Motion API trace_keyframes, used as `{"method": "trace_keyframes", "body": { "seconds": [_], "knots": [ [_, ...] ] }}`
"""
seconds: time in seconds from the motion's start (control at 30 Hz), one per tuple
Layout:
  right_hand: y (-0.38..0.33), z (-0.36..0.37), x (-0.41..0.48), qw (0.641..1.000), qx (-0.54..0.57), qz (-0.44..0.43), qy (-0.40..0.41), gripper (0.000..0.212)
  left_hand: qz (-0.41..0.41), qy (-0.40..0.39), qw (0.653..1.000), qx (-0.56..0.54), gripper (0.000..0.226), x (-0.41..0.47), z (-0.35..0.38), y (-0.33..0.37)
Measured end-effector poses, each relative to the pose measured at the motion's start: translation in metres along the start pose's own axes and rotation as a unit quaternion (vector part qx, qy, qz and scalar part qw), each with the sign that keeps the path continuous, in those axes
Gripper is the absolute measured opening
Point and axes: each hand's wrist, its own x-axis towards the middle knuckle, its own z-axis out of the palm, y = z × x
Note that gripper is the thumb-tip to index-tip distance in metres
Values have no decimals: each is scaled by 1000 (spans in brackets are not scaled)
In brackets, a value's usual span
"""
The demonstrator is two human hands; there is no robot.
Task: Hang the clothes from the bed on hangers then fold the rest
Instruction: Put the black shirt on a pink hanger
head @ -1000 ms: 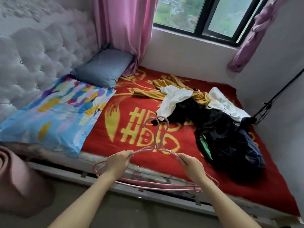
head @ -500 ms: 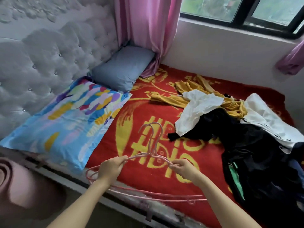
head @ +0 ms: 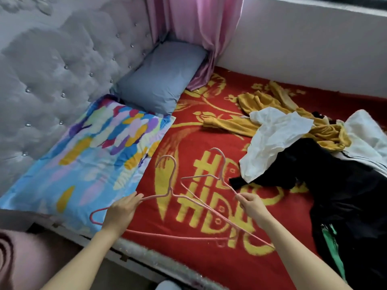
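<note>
Two pink wire hangers hover over the red and gold bedspread [head: 209, 258]. My left hand [head: 122, 208] pinches the shoulder of the left hanger [head: 170, 181], whose hook points up. My right hand [head: 251, 206] pinches the other hanger [head: 221, 174], which crosses the first one. To the right lies a heap of clothes: a yellow garment [head: 261, 101], a white one [head: 274, 137], a second white one [head: 364, 139] and dark clothes [head: 345, 195].
A colourful pillow [head: 90, 160] and a grey-blue pillow [head: 159, 80] lie against the tufted grey headboard [head: 52, 70]. A pink curtain [head: 194, 28] hangs in the corner by the white wall. The bed's metal edge [head: 146, 258] runs below my arms.
The hangers, held together before, have come apart: my left hand drew one to the left while my right hand kept the other. My view has moved closer to the bed.
</note>
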Motion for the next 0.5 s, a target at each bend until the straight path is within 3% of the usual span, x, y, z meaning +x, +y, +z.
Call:
{"method": "trace_keyframes", "body": {
  "seconds": [0.1,0.13,0.2,0.23,0.3,0.4,0.5],
  "knots": [
    [2,12,16,998,-55,19,2,37,11,-58,998,-16,73,14,14,-34],
    [2,17,20,998,-52,33,3,36,19,-61,998,-11,64,19,20,-44],
    [-5,29,35,997,-42,67,1,28,22,-93,995,-8,17,34,28,-66],
    [-11,34,41,996,-43,82,0,24,4,-122,992,-24,16,40,34,-73],
    [-23,43,53,993,-65,96,8,33,-28,-204,978,-26,41,52,49,-88],
    [-32,45,63,983,-137,109,58,54,-115,-315,938,84,72,69,67,-96],
    [-30,42,62,969,-194,118,98,52,-156,-368,910,115,81,74,85,-91]
  ]
}}
